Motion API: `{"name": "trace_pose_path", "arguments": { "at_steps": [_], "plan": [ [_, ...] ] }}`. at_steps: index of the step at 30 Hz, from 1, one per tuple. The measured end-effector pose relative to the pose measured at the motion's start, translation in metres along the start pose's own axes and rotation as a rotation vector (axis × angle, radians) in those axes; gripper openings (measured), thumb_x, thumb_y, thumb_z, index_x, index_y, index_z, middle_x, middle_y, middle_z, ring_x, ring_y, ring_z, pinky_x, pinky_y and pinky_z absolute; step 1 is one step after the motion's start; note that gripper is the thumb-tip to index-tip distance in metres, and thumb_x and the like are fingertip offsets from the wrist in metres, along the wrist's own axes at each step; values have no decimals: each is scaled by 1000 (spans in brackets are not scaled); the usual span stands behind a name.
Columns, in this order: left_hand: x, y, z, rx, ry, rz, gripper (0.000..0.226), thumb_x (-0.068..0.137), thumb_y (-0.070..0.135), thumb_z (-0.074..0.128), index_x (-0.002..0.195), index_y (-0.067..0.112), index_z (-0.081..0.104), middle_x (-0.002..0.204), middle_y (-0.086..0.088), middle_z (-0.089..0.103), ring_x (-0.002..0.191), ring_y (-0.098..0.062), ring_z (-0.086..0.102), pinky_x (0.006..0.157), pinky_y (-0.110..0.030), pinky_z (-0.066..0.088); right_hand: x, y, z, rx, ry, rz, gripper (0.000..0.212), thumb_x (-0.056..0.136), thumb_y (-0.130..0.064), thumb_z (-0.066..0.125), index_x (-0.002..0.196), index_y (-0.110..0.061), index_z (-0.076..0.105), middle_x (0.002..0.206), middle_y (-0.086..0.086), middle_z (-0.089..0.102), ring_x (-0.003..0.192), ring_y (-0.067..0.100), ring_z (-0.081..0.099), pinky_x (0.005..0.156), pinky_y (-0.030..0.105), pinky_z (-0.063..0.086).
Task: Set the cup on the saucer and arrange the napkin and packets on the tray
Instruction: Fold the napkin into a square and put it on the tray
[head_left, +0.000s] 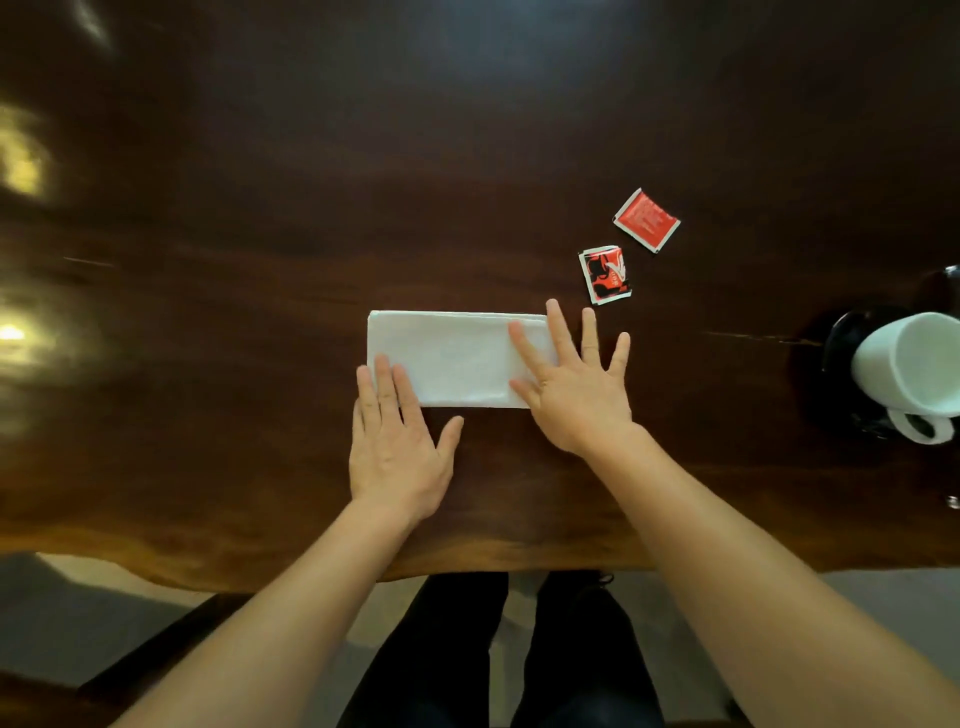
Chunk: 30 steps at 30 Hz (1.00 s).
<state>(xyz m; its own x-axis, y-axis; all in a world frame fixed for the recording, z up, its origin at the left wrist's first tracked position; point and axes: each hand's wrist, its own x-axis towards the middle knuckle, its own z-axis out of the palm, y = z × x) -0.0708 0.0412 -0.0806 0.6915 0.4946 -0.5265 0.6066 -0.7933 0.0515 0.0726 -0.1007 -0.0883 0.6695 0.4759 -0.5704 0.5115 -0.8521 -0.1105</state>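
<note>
A white napkin (457, 358), folded into a long rectangle, lies flat on the dark wooden table (260, 234). My left hand (397, 447) rests palm down with its fingertips on the napkin's near left corner. My right hand (574, 379) lies flat with spread fingers over the napkin's right end. Two red packets lie beyond the right hand: one with a black pattern (605, 274), one plain red (647, 220). At the right edge a white cup (906, 364) stands on a black saucer (836, 343). No tray can be made out.
The table's near edge (467, 569) runs across the lower part of the view, with my dark trouser legs (498, 649) below it. Bright lamp reflections show on the table's left side. A small shiny object (952, 501) sits at the far right edge.
</note>
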Motion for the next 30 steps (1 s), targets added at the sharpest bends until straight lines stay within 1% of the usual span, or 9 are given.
{"name": "trace_pose_path", "arguments": {
  "at_steps": [4, 7, 11, 13, 15, 18, 23, 27, 30],
  "plan": [
    [-38, 17, -14, -85, -221, -41, 87, 98, 63, 25, 159, 5, 1, 168, -15, -7, 154, -35, -3, 120, -45, 26, -10, -16, -14, 257, 173, 294, 87, 92, -47, 61, 158, -18, 11, 165, 9, 14, 150, 34, 15, 113, 55, 29],
    [-57, 22, -23, 99, -133, 121, 71, 99, 60, 28, 155, 18, 25, 165, -13, 17, 147, -38, 22, 113, -46, 33, -18, -27, -14, 473, 270, 355, 81, 91, -29, 69, 154, -15, 22, 150, 11, 35, 131, 30, 40, 95, 38, 47],
    [-53, 3, -9, 192, -77, 273, 77, 99, 61, 28, 160, 23, 3, 169, -11, -8, 154, -39, -7, 123, -51, 14, -11, -22, -26, 822, 182, 546, 69, 87, -16, 72, 146, -15, 36, 131, 11, 55, 114, 26, 58, 83, 34, 49],
    [-50, -11, 2, 189, -110, 318, 76, 100, 59, 29, 160, 24, -1, 168, -10, -11, 154, -37, -9, 123, -51, 17, -6, -16, -34, 911, 104, 585, 50, 88, -14, 69, 134, -14, 50, 123, 8, 61, 103, 22, 60, 76, 33, 53],
    [-51, -20, 5, 170, -102, 353, 72, 99, 55, 38, 160, 24, 15, 169, -11, 2, 154, -37, 8, 116, -50, 31, -3, -14, -39, 953, 28, 568, 21, 91, -14, 65, 112, -16, 64, 111, 4, 63, 89, 16, 58, 64, 28, 50],
    [-47, -25, 0, 111, 7, 381, 63, 92, 47, 54, 148, 22, 43, 158, -11, 39, 134, -34, 47, 95, -49, 45, -3, -16, -41, 955, 11, 535, 4, 93, -17, 62, 91, -20, 60, 100, 3, 62, 87, 17, 58, 76, 35, 59],
    [-29, -19, -11, 88, 67, 460, 69, 95, 46, 46, 156, 24, 26, 138, -6, 49, 110, -27, 54, 87, -44, 43, -12, -18, -58, 995, 123, 413, 7, 93, -20, 66, 96, -22, 59, 96, -3, 60, 90, 14, 61, 76, 34, 60],
    [-17, -1, -16, -46, -115, 339, 71, 100, 50, 40, 159, 31, 6, 133, -4, 36, 109, -23, 48, 95, -37, 42, -32, -32, -78, 871, 362, 144, 2, 93, -22, 67, 94, -22, 66, 85, -10, 63, 77, 4, 60, 62, 18, 48],
    [-12, 2, -17, -57, -111, 305, 70, 101, 47, 39, 159, 33, 4, 130, -4, 37, 106, -22, 49, 90, -37, 41, -42, -54, -71, 806, 468, 20, 17, 91, -19, 67, 108, -20, 64, 100, -4, 65, 91, 9, 61, 76, 25, 52]
  ]
}}
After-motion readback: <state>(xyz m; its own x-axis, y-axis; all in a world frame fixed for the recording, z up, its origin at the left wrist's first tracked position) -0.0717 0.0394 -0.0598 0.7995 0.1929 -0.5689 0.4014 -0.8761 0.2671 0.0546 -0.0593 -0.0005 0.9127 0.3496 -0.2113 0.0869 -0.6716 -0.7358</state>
